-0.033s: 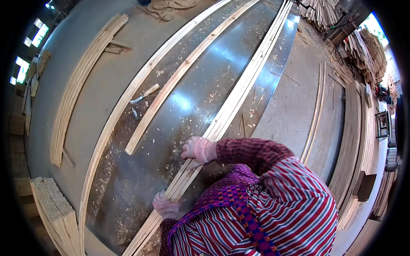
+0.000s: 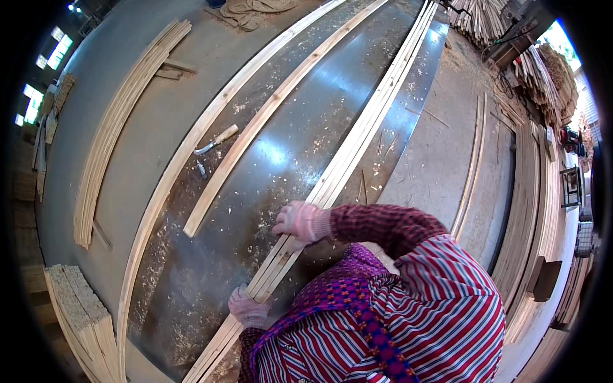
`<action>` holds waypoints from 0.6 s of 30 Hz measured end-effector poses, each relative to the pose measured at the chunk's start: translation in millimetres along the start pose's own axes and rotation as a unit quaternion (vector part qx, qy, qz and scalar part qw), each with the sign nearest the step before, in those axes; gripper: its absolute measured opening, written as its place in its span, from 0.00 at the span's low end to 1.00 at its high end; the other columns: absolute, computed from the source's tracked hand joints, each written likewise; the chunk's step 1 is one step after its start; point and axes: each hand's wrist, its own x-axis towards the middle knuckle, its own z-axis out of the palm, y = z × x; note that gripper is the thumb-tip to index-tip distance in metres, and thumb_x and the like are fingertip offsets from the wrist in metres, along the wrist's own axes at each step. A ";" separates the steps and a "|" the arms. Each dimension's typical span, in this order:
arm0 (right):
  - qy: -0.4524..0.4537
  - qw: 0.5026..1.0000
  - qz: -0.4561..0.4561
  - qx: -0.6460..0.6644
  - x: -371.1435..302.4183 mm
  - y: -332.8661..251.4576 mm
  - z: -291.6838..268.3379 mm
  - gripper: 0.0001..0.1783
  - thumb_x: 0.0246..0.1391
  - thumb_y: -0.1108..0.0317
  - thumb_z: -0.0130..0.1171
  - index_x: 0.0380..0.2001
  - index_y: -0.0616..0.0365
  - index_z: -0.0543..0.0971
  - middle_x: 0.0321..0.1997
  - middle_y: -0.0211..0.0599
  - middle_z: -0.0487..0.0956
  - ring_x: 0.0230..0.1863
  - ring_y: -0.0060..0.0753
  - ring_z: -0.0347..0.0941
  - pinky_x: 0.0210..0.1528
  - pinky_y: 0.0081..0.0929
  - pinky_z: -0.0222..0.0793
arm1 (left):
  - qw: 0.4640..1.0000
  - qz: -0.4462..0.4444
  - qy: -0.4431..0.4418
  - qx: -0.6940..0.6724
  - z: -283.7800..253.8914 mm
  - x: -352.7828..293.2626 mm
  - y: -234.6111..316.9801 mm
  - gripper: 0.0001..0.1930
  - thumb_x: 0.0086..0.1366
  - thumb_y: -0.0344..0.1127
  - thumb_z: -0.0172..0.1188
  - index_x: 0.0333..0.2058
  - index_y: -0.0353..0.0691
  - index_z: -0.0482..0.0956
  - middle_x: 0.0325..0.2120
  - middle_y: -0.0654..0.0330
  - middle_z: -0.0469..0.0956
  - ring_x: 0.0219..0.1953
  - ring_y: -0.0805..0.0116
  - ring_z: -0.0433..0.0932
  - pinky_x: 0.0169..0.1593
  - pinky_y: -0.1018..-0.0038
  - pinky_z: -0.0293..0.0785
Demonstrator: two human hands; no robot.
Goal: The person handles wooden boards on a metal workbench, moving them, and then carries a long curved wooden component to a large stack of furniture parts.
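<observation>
Several long, pale wooden strips [image 2: 347,159] lie side by side along the right part of a dark metal tabletop [image 2: 255,179]. My right hand [image 2: 300,221], in a light knit glove, reaches over them from the right with its fingers curled around the strips. Nearer to me, my left hand [image 2: 249,307], gloved alike, grips the same bundle, its fingers over the left edge. The thumbs are mostly hidden. To the left of the bundle lies a single strip [image 2: 239,140]. Beside that is a curved-blade knife [image 2: 217,139] with a wooden handle.
Another long strip [image 2: 172,169] runs along the table's left edge. Wood shavings litter the tabletop. Bundled strips [image 2: 118,127] lie on the floor at left, and a stack of boards [image 2: 80,313] stands at near left. Long boards [image 2: 527,198] are piled at right.
My right hand and forearm have shifted very slightly to the right. The single strip's near end lies a little closer to me. My left hand stays in place on the bundle.
</observation>
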 end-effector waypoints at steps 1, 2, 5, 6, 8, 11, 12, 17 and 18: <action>0.013 1.000 -0.006 -0.014 -14.3 5.9 -5.4 0.38 0.37 0.39 0.68 0.49 0.48 0.74 0.46 0.37 0.76 0.51 0.44 0.72 0.52 0.39 0.68 | 1.000 0.003 0.000 0.003 2.5 2.7 -0.2 0.40 0.30 0.55 0.75 0.44 0.40 0.74 0.41 0.55 0.75 0.46 0.53 0.73 0.51 0.60 0.69; 0.018 0.999 -0.004 -0.050 -31.9 16.0 -12.2 0.41 0.35 0.40 0.70 0.51 0.48 0.72 0.47 0.37 0.76 0.52 0.43 0.71 0.54 0.39 0.67 | 1.000 -0.004 -0.004 -0.001 5.5 5.3 1.2 0.40 0.31 0.55 0.74 0.43 0.40 0.74 0.41 0.55 0.76 0.46 0.53 0.73 0.51 0.60 0.68; -0.024 0.985 0.048 -0.167 -65.2 56.6 -44.0 0.48 0.30 0.41 0.73 0.55 0.49 0.68 0.49 0.35 0.75 0.55 0.41 0.70 0.58 0.37 0.64 | 0.999 -0.013 0.012 -0.029 16.1 2.4 -2.4 0.38 0.31 0.58 0.72 0.41 0.40 0.75 0.39 0.55 0.76 0.46 0.53 0.73 0.52 0.60 0.67; -0.077 0.976 0.090 -0.184 -66.6 68.0 -39.4 0.49 0.29 0.41 0.74 0.56 0.49 0.68 0.50 0.35 0.75 0.55 0.41 0.69 0.58 0.37 0.63 | 0.999 -0.014 -0.013 -0.029 12.6 5.1 -1.5 0.38 0.32 0.57 0.72 0.41 0.40 0.75 0.39 0.54 0.76 0.46 0.52 0.73 0.52 0.60 0.67; -0.185 0.950 0.141 -0.207 -43.5 68.8 -41.5 0.48 0.29 0.44 0.75 0.56 0.47 0.68 0.50 0.33 0.75 0.55 0.39 0.69 0.58 0.38 0.63 | 0.998 -0.032 -0.038 -0.025 3.1 6.7 -5.7 0.38 0.32 0.57 0.72 0.42 0.41 0.74 0.39 0.53 0.76 0.47 0.52 0.73 0.52 0.60 0.67; -0.203 0.948 0.149 -0.195 -41.0 65.8 -46.9 0.46 0.30 0.47 0.73 0.56 0.46 0.69 0.50 0.32 0.75 0.55 0.39 0.69 0.57 0.38 0.64 | 0.997 -0.026 -0.067 -0.008 27.2 5.6 -30.6 0.40 0.33 0.58 0.72 0.45 0.43 0.73 0.42 0.54 0.75 0.49 0.53 0.72 0.54 0.61 0.66; -0.195 0.950 0.149 -0.195 -38.9 62.1 -44.5 0.45 0.30 0.47 0.74 0.55 0.46 0.70 0.50 0.32 0.75 0.55 0.39 0.70 0.56 0.37 0.65 | 0.996 -0.031 -0.084 0.017 64.9 1.5 -72.2 0.43 0.34 0.60 0.72 0.49 0.45 0.72 0.44 0.55 0.75 0.51 0.54 0.71 0.56 0.61 0.66; -0.153 0.967 0.111 -0.171 -20.7 41.3 -30.9 0.40 0.30 0.49 0.73 0.51 0.45 0.73 0.49 0.33 0.76 0.55 0.38 0.71 0.54 0.38 0.68 | 0.987 -0.101 -0.120 -0.036 54.5 -6.6 -110.5 0.41 0.41 0.59 0.70 0.54 0.49 0.71 0.50 0.56 0.74 0.55 0.53 0.69 0.58 0.61 0.66; -0.160 0.968 0.108 -0.160 -20.0 42.4 -29.7 0.42 0.30 0.50 0.72 0.54 0.45 0.73 0.50 0.35 0.76 0.55 0.39 0.71 0.54 0.39 0.68 | 0.984 -0.118 -0.128 -0.035 53.3 -5.5 -109.2 0.40 0.41 0.59 0.70 0.53 0.48 0.72 0.49 0.55 0.74 0.54 0.53 0.70 0.57 0.61 0.66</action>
